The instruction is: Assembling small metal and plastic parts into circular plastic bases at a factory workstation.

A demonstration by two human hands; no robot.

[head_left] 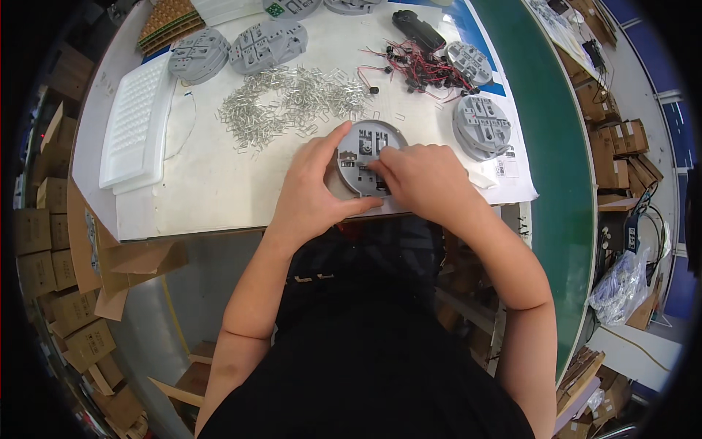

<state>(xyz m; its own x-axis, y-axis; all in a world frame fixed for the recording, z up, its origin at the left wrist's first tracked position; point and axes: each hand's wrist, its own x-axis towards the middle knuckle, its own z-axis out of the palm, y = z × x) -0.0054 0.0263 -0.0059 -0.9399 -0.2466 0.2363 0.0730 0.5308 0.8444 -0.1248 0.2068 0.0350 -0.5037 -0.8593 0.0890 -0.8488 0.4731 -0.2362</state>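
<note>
At the near edge of the white table lies a round grey plastic housing (357, 178) with slots and small raised parts inside. My left hand (307, 192) grips its left side, thumb along the near rim and fingers along the far left. Over the housing's right half, my right hand (433, 181) has its thumb and fingers pinched together, pressing down inside it; whatever they hold is hidden. Just beyond lies a loose heap of small U-shaped metal pins (274, 106). A stack of similar grey housings (482, 126) stands right of my right hand.
More grey housings (269, 46) stand at the back left, near a white plastic tray (135, 124). Black round components with red wires (424, 69) lie tangled at the back right, beside a black device (418, 31). Cardboard boxes (88, 340) fill the floor at left.
</note>
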